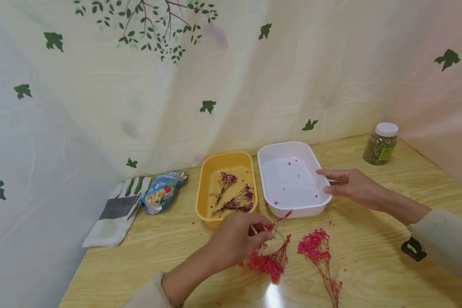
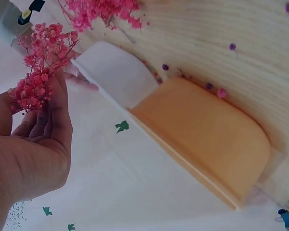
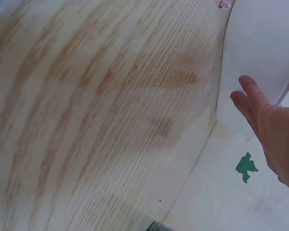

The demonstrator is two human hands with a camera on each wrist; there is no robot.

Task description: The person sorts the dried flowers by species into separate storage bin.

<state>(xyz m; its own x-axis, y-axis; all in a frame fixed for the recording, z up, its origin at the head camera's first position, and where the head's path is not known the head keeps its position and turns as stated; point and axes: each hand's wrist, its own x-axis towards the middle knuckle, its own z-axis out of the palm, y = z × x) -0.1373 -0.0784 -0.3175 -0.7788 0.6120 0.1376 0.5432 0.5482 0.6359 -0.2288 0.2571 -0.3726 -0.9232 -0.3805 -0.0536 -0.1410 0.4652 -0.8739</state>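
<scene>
My left hand (image 1: pixel 235 239) pinches a sprig of pink-red dried flowers (image 2: pixel 43 57), its blossoms hanging below the fingers in the head view. It is in front of the yellow tray (image 1: pixel 200 188), where several purple dried flower sprigs (image 1: pixel 236 201) lie. My right hand (image 1: pixel 354 188) holds the right side of a white tray (image 1: pixel 292 211) at the rim. In the right wrist view the fingers (image 3: pixel 250 91) lie along the tray's outer wall and the thumb is at the rim. Few small pink bits are scattered inside this tray.
Another pink dried flower bunch (image 1: pixel 317 252) lies on the wooden table (image 1: pixel 369 265) in front of the white tray. A jar with a white lid (image 1: pixel 381 143) stands at the back right. Gloves (image 1: pixel 117 209) and a blue packet (image 1: pixel 163 192) lie at the left. A leaf-patterned curtain (image 1: pixel 238 85) closes off the back.
</scene>
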